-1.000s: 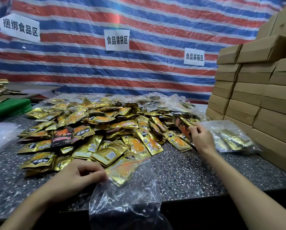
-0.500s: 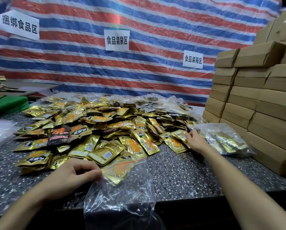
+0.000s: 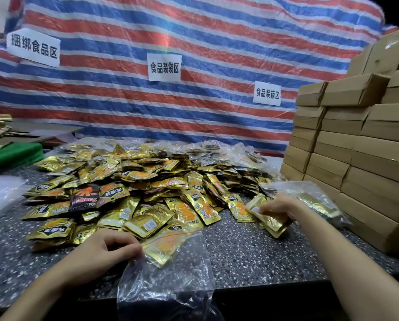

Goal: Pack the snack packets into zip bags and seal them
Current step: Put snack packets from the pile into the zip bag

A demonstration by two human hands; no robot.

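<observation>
Snack packets [image 3: 147, 181] heaped on the speckled worktop [image 3: 251, 251], our left hand [image 3: 106, 251] pinches the clear zip bag [image 3: 166, 281] at its mouth, bag lies long-ways toward us, mouth facing the heap, bottom hanging over the edge, our right hand [image 3: 277, 206] grips a small bunch [image 3: 272, 222] beside a filled bag [image 3: 309, 200].

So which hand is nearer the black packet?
Left. The left hand grips the clear bag just in front of the black packet; the right hand holds gold packets far to its right.
</observation>
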